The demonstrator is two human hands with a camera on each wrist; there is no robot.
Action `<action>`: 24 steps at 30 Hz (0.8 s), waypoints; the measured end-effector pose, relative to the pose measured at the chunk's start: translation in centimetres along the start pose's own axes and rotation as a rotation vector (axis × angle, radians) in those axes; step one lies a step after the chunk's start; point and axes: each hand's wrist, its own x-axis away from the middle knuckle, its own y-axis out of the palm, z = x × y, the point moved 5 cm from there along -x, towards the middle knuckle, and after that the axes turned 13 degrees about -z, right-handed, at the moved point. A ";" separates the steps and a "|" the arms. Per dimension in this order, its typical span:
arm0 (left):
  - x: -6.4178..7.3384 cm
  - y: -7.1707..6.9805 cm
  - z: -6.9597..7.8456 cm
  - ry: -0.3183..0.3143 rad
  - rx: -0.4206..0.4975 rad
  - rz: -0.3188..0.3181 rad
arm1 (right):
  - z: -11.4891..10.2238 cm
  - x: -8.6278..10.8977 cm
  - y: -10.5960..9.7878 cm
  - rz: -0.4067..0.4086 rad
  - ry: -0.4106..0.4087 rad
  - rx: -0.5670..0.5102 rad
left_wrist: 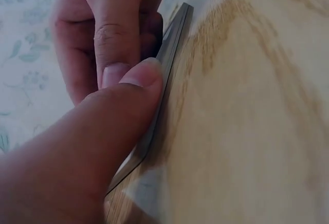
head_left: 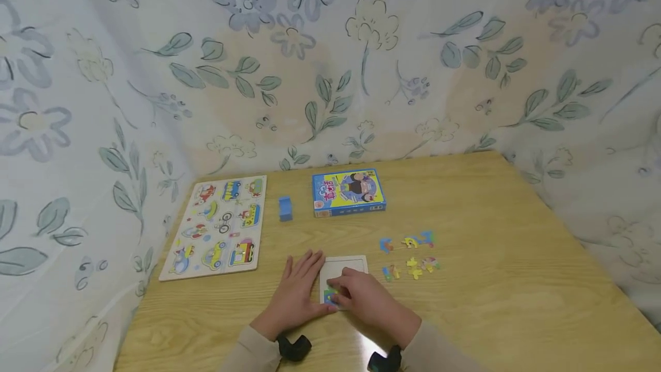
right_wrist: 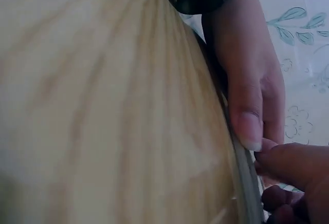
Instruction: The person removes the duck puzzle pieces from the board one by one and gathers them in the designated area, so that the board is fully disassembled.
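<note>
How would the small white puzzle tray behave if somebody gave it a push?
The tray is probably stiff, since its edge looks straight in the left wrist view. It would likely slide rather than tip, lying thin and flat on the table.

Tabletop [head_left: 490, 234] marked by light-brown wood grain. Cloth backdrop [head_left: 330, 93] printed with lilac flowers, grey-green leaves, peach patches on white. Puzzle tray [head_left: 343, 263] coloured off-white, one corner shown in blue and green. Loose pieces [head_left: 414, 268] coloured yellow, blue, orange. Box [head_left: 348, 190] printed blue and yellow. Block [head_left: 285, 209] coloured blue. Sleeves [head_left: 255, 353] seen in beige.
</note>
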 end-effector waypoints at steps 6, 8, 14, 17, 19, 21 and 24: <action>0.1 0.0 0.2 -0.003 -0.021 0.010 | -0.2 0.1 0.6 0.063 -0.028 0.017; 0.1 -0.2 0.3 0.001 -0.022 0.019 | -0.1 0.1 0.5 0.082 -0.021 0.003; 0.0 -0.4 0.6 -0.009 -0.014 0.006 | 0.3 0.2 0.3 0.065 -0.012 -0.052; -0.1 -0.4 0.6 -0.012 -0.016 0.002 | 0.4 0.3 0.1 0.059 -0.019 -0.080; -0.2 -0.4 0.6 -0.016 -0.022 0.000 | 0.4 0.3 0.0 0.060 -0.032 -0.081; -0.1 -0.5 0.6 -0.017 -0.022 0.000 | 0.3 0.3 -0.1 0.067 -0.047 -0.077; 0.0 -0.5 0.7 -0.013 -0.028 -0.002 | 0.0 0.3 -0.2 0.076 -0.073 -0.056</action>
